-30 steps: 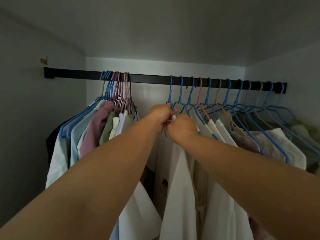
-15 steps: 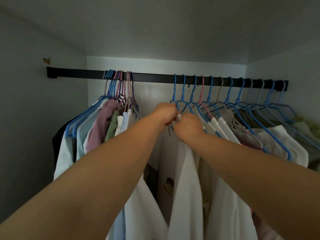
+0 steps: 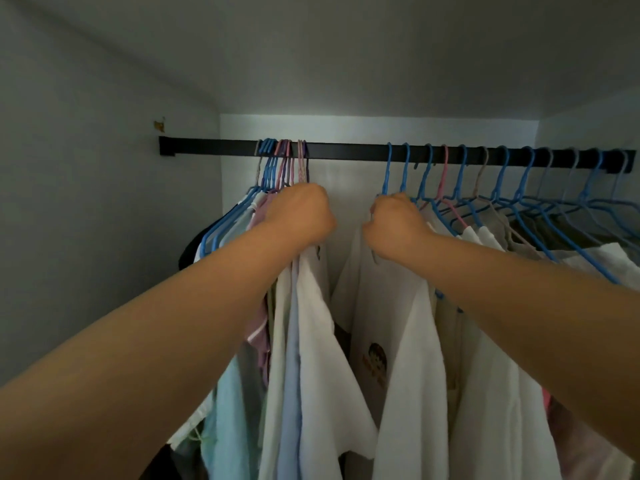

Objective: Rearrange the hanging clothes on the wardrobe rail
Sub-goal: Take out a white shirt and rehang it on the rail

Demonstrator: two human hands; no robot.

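Note:
A black wardrobe rail [image 3: 346,148] runs across the back wall. On its left hangs a tight bunch of blue, pink and beige hangers [image 3: 282,161] with white, light blue, green and mauve clothes. My left hand [image 3: 299,214] is closed around the necks of that bunch just below the rail. On the right hangs a spread row of mostly blue hangers [image 3: 502,174] with white and beige garments. My right hand [image 3: 394,225] grips the leftmost blue hanger [image 3: 388,171] of that row, which carries a white shirt [image 3: 408,341]. A bare stretch of rail lies between my hands.
The wardrobe's grey left wall [image 3: 86,202] stands close to the left bunch. Its right wall [image 3: 595,129] meets the rail's end. A white T-shirt with a printed figure [image 3: 372,362] hangs behind the shirt in my right hand.
My left hand has moved left from the middle hangers to the left bunch and closed on it. My right hand stays on the leftmost blue hanger of the right row.

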